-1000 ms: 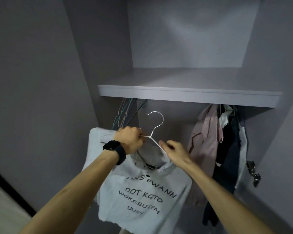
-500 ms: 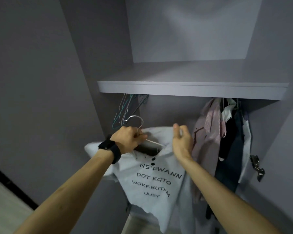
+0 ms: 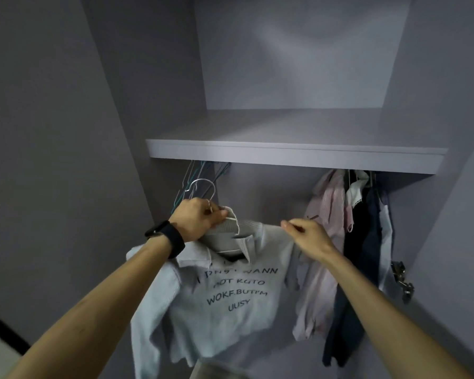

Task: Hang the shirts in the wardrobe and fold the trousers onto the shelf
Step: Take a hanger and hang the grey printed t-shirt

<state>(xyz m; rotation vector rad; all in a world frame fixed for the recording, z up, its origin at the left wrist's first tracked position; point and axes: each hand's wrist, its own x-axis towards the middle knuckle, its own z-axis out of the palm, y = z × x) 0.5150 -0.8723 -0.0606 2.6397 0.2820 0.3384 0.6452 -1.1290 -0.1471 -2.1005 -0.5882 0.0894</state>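
Two bare forearms reach up from six o'clock, a black wristwatch (image 3: 167,237) strapped on the left wrist. Between the hands hangs a pale grey collared shirt with black lettering (image 3: 230,305), held in the air in front of the hanging space, its hem drooping toward six o'clock and one sleeve trailing at seven. At the shirt's eleven o'clock the left hand (image 3: 199,218) has its fingers curled tight round the neck of a thin white wire hanger (image 3: 202,180) and the bunched collar below it. At one o'clock the right hand (image 3: 311,236) closes thumb and fingertips in a pinch on the shoulder edge. The hanger's hook stands upright just under a grey wardrobe shelf (image 3: 285,157), apart from its front edge. Behind the hook, at twelve o'clock of the left hand, empty wire hangers (image 3: 188,176) dangle from beneath the shelf. At three o'clock of the shirt, pink, white and dark garments (image 3: 331,209) hang packed together, with a metal door hinge (image 3: 401,277) just beyond them on the side wall. The rail is hidden by the shelf.
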